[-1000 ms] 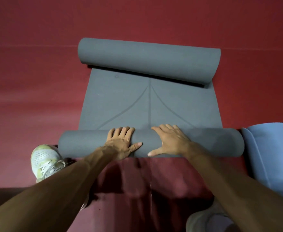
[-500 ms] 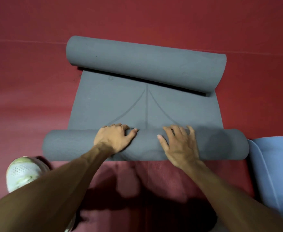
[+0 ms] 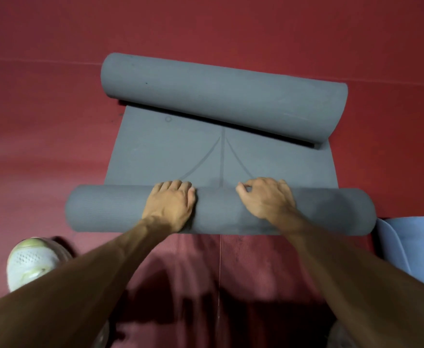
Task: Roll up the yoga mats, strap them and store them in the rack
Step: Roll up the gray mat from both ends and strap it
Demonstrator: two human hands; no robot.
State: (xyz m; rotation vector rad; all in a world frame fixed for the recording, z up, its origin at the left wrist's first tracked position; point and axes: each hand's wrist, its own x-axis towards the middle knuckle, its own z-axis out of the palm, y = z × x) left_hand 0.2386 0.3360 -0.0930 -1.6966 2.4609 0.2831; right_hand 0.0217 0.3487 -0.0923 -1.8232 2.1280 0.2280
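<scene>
A grey yoga mat (image 3: 155, 151) lies on the red floor, its flat middle marked with faint lines. Its near end is wound into a roll (image 3: 105, 209) lying across in front of me. The far end is curled into a second, thicker roll (image 3: 218, 96). My left hand (image 3: 170, 204) sits on top of the near roll left of centre, fingers curled over its far side. My right hand (image 3: 266, 199) sits right of centre, fingers likewise bent over the roll's far edge. No strap or rack is in view.
A light blue mat (image 3: 412, 242) lies at the right edge, touching the end of the near roll. My white shoe (image 3: 32, 262) stands on the red floor (image 3: 42, 146) at lower left. Red flooring surrounds the mat on all sides.
The near roll has moved forward over the flat part, shortening the gap to the far roll. Both hands went from flat on the roll to curled over its far side.
</scene>
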